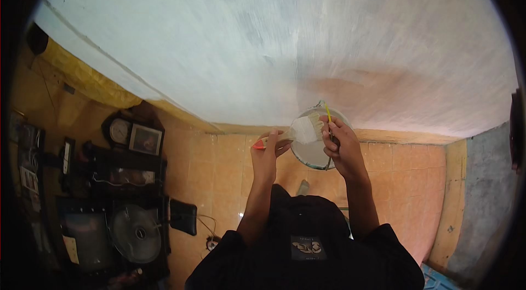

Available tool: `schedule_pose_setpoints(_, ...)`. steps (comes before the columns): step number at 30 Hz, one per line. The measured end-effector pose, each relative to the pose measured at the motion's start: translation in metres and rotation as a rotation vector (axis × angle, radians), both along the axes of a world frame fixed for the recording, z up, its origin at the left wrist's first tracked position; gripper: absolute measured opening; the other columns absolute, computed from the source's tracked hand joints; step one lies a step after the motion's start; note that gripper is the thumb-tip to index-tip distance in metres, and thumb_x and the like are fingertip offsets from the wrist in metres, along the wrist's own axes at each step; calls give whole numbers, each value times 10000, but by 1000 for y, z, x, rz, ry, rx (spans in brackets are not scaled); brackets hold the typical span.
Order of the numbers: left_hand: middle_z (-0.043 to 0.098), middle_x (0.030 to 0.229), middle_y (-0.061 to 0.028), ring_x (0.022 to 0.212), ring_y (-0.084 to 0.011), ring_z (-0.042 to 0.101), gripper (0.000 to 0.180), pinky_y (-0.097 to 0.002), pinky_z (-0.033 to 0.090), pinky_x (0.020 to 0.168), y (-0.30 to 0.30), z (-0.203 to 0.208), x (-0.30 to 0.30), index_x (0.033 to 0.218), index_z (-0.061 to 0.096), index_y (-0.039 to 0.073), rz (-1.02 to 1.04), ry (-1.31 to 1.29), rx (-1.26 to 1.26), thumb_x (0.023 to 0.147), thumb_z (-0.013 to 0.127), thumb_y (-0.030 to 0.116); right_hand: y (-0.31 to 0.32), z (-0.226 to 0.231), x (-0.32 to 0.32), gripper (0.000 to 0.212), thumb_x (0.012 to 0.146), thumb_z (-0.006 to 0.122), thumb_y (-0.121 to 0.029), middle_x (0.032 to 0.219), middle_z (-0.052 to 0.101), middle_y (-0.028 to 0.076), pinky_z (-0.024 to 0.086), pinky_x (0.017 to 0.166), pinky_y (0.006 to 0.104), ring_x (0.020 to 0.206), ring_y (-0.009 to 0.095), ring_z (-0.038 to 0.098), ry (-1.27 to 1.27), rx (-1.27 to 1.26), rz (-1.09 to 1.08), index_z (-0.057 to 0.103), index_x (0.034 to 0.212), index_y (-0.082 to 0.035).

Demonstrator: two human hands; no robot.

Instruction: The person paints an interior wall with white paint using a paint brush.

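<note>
My left hand (267,147) is closed around the handle of a wide paintbrush (305,130), whose handle end is orange-red. The brush's broad head is coated in whitish paint, and its bristles point right, over a round bucket (314,157). Pale paint fills the part of the bucket that shows. With fingers curled, my right hand (343,145) grips the bucket's thin handle, which has a yellow stretch near the far rim. The bristle tips lie close to my right fingers; whether they touch, I cannot tell. Beyond the bucket rises a wall (263,54) with streaky whitish paint.
Orange floor tiles (219,169) lie below. At left are a round fan (137,233), a clock (119,130), a framed picture (146,140) and dark furniture. A yellow cloth (90,73) lies along the wall's left end. A grey wall section (482,197) stands at right.
</note>
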State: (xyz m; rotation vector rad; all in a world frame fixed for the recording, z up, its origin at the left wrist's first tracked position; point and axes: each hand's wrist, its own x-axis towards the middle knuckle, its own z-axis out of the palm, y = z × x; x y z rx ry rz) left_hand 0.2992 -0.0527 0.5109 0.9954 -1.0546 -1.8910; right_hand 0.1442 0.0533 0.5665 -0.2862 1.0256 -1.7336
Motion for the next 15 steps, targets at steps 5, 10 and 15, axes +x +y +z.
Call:
schedule_pose_setpoints(5,636,1073,-172,946,-241,670,371,-335,557,836,-2,-8,1,1154,570,-98,-60,145,48,967,557,222,-12,-3,-16,264,987,409,-127,827,510,-8,266,441,155,551,22,346,-9,2,-8,478,1205,4)
schedule_pose_setpoints(10,625,1136,-169,966,-241,665,373,-332,552,853,-21,12,-4,1158,593,-99,-44,45,-118,966,558,219,-23,-5,-31,279,995,398,-131,820,494,-10,273,450,160,552,24,341,17,-10,-69,475,1220,14)
schedule_pose_setpoints(15,601,1164,-174,1008,-248,648,420,-332,531,865,-46,11,-15,1198,547,-109,45,97,-142,974,539,247,-35,-5,-41,278,1003,391,-141,814,480,-14,270,453,164,556,25,338,2,-30,-117,477,1219,12)
